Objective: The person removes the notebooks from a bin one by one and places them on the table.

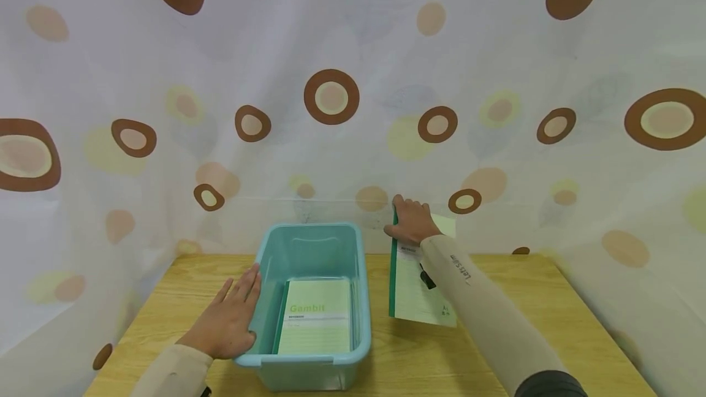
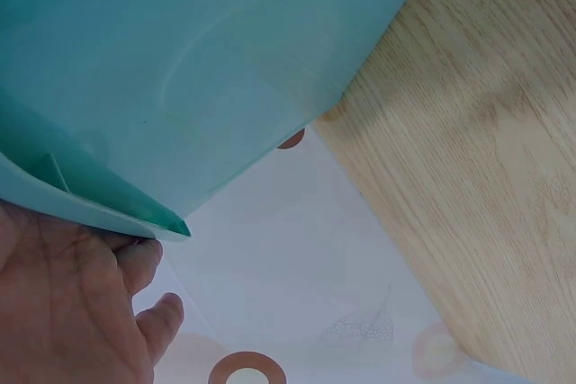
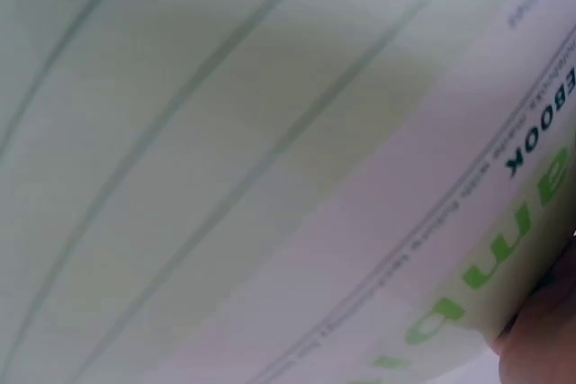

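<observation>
My right hand (image 1: 412,222) grips a pale green notebook (image 1: 410,287) with a dark green spine near its top, holding it raised to the right of a blue-green plastic bin (image 1: 361,299). The notebook's lined, printed cover (image 3: 270,186) fills the right wrist view, with part of a finger at the lower right edge. Against the bin's left rim rests my left hand (image 1: 228,317), its fingers extended; the left wrist view shows this palm (image 2: 67,303) under the rim. Inside the bin lies another pale green notebook (image 1: 314,317) marked "Gambit", spine to the left.
The bin stands on a light wooden table (image 1: 165,317). Behind and on both sides hangs a pale sheet (image 1: 364,158) patterned with brown, peach and yellow ovals, which meets the table's back edge.
</observation>
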`<state>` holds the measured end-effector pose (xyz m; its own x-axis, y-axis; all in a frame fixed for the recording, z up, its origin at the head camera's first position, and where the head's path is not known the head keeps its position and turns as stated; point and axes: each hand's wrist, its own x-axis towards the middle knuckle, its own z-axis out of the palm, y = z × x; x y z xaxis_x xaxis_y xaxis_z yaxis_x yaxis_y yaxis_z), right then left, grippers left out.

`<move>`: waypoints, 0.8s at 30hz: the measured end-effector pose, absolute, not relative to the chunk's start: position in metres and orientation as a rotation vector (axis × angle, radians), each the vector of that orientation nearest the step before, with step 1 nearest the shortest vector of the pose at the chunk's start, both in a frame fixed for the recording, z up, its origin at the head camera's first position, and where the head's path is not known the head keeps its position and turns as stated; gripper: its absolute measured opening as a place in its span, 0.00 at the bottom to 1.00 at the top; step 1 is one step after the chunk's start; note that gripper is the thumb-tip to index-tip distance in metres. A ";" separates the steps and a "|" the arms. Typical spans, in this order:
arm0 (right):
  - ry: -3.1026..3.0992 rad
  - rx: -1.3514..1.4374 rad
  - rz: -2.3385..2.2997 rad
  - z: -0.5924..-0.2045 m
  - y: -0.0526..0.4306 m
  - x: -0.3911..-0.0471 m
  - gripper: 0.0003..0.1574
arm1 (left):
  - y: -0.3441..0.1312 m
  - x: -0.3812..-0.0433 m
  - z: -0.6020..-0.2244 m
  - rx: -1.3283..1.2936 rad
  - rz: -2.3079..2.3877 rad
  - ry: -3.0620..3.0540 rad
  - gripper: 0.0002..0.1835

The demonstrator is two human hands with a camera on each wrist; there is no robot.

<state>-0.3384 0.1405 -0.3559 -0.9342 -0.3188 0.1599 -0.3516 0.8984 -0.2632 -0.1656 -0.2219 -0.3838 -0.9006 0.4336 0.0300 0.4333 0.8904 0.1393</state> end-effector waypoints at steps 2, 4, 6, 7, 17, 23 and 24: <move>-2.959 0.527 0.417 -0.367 0.139 -0.340 0.24 | -0.222 -0.165 -0.384 0.704 0.227 3.057 0.43; -2.964 0.524 0.400 -0.377 0.136 -0.341 0.24 | -0.222 -0.165 -0.385 0.705 0.227 3.061 0.43; -2.963 0.521 0.395 -0.387 0.134 -0.342 0.23 | -0.222 -0.165 -0.384 0.703 0.229 3.064 0.43; -2.959 0.522 0.402 -0.392 0.132 -0.343 0.23 | -0.222 -0.164 -0.384 0.703 0.233 3.064 0.43; -2.962 0.528 0.407 -0.437 0.118 -0.349 0.26 | -0.222 -0.164 -0.382 0.710 0.237 3.060 0.43; -2.958 0.539 0.415 -0.451 0.113 -0.347 0.24 | -0.221 -0.164 -0.381 0.696 0.249 3.045 0.44; -2.959 0.541 0.411 -0.453 0.113 -0.347 0.23 | -0.221 -0.164 -0.381 0.689 0.249 3.042 0.44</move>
<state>-0.3473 0.1131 -0.4535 -0.9310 -0.3322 0.1512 -0.3609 0.9000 -0.2444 -0.1638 -0.2211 -0.3806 -0.9030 0.4290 0.0231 0.4271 0.8904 0.1573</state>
